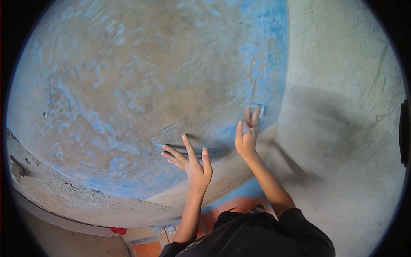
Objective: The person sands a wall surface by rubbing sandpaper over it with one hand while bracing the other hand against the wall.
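My left hand [195, 165] is raised in front of a wall [128, 77] with worn blue paint over grey-brown plaster. Its fingers are spread and nothing is in them. Further right, my right hand [247, 139] is up near the blue strip at the wall's right side, its fingers bent around a small flat scraper-like tool [261, 111]. The tool's edge is close to the painted surface; motion blur hides whether they touch.
A pale plastered wall [342, 64] adjoins on the right, with shadows on it. Below the blue wall runs a rough ledge [85, 192]. Orange and cream tiles [147, 249] and a red item [118, 231] lie at the bottom.
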Tool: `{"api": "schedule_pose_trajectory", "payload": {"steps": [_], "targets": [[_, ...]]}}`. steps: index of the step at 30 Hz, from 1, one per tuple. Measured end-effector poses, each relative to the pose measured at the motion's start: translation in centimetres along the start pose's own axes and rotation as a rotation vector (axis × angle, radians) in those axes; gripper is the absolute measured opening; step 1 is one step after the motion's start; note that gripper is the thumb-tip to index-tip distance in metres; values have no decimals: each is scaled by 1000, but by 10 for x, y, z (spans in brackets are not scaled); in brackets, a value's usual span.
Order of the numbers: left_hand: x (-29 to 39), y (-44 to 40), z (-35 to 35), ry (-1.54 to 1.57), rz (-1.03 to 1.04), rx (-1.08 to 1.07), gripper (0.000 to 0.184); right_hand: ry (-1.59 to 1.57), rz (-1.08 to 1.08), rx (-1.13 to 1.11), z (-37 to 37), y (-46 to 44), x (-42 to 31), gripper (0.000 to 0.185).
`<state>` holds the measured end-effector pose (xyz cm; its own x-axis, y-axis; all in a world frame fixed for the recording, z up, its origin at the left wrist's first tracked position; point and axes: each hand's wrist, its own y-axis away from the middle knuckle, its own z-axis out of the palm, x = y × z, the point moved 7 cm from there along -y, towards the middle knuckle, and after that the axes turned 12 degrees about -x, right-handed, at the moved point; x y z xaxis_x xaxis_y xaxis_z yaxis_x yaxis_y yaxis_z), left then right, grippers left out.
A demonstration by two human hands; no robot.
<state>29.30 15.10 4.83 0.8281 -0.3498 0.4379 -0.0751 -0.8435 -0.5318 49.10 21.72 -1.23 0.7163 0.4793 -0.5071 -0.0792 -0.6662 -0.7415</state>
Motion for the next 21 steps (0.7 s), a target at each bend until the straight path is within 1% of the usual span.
{"api": "schedule_pose_trajectory", "payload": {"steps": [2,6,7,10,11,14,15,18,19,21], "targets": [[17,-8,14,-9,2,9,71,-54,14,119,-21,-16,10,61],[43,-24,41,-26,-16,-17,70,191,-276,-177,-49,-53,12,64],[49,-28,45,-40,-17,-16,70,39,-130,80,-75,-75,18,73],[66,-39,51,-82,-3,8,68,179,-269,-38,-91,-109,-9,74],[69,-44,51,-99,8,20,67,246,-489,-224,-84,-108,-24,73],[73,-58,43,-229,49,51,65,264,-416,-21,-125,-152,-16,75],[74,-62,39,-258,51,63,63,155,-312,184,-142,-170,-8,80],[78,-71,25,-337,53,106,61,253,-515,-8,-130,-172,-45,79],[79,-74,19,-363,56,119,60,271,-625,-179,-116,-164,-58,81],[77,-77,7,-380,54,145,58,320,-511,11,-138,-186,-54,80]]}}
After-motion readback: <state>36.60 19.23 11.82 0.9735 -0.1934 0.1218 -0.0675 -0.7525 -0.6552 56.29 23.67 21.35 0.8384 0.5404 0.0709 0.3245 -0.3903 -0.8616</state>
